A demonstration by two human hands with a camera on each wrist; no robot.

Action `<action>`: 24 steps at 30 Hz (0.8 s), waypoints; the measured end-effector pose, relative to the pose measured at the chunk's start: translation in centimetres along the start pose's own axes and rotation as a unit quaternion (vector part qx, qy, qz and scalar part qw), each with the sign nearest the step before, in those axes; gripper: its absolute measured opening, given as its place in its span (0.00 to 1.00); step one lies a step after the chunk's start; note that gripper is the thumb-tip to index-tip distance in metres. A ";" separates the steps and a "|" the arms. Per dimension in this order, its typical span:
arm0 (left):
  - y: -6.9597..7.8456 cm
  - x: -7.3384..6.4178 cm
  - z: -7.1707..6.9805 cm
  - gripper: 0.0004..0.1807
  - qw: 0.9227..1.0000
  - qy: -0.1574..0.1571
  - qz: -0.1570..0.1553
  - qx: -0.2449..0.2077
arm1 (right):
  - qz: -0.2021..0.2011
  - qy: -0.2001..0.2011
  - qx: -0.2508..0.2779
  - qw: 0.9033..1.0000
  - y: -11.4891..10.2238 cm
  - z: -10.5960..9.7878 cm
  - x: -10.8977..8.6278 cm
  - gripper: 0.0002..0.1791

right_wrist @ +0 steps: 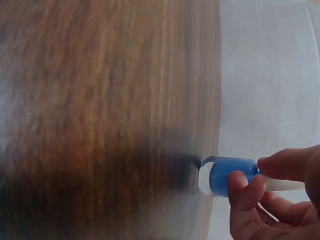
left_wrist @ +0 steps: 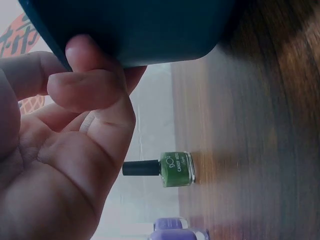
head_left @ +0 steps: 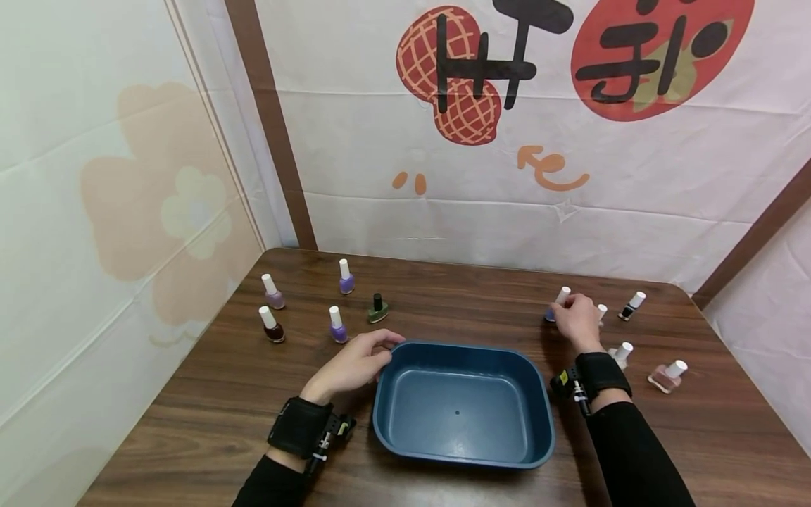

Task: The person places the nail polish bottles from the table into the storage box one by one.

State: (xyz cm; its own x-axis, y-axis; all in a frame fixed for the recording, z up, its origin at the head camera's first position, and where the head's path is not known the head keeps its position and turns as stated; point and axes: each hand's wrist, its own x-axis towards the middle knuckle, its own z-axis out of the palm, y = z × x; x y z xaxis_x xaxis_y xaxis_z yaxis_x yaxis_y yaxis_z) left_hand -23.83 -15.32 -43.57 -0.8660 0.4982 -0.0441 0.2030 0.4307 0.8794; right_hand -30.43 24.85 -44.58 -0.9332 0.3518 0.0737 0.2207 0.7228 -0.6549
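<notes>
My right hand point(head_left: 579, 322) pinches a blue nail polish bottle point(right_wrist: 230, 175) with a white cap, at the back right of the table. The thumb and fingertips are at its neck and shoulder. My left hand point(head_left: 356, 362) holds the rim of an empty blue plastic basin point(head_left: 457, 461) at its back left corner, fingertips against the outer wall. Close beyond that hand stands a green nail polish bottle point(left_wrist: 176, 170) with a black cap. A white-capped bottle point(head_left: 601, 311) is partly hidden behind the right hand, and another bottle point(head_left: 621, 353) stands beside the right wrist.
At the left are purple bottles point(head_left: 338, 329) point(head_left: 346, 282), a lilac one point(head_left: 274, 296) and a dark one point(head_left: 274, 329). A pink bottle point(head_left: 665, 379) and a black bottle point(head_left: 629, 310) stand at the right. Printed cloth point(head_left: 507, 225) hangs behind the wooden table point(head_left: 190, 422).
</notes>
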 end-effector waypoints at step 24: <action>0.4 -0.1 0.2 0.19 1.000 0.011 -0.018 -0.004 | -0.023 0.011 0.005 1.000 0.8 0.3 0.2 0.19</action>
State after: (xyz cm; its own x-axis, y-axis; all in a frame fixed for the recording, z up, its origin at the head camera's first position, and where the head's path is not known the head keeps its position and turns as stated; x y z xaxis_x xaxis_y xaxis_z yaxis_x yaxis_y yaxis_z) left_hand -23.62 -15.04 -43.26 -0.8827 0.4652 -0.0662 0.1667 0.4417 0.8815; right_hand -30.49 25.29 -45.35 -0.9359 0.3309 0.1210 0.1739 0.7326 -0.6581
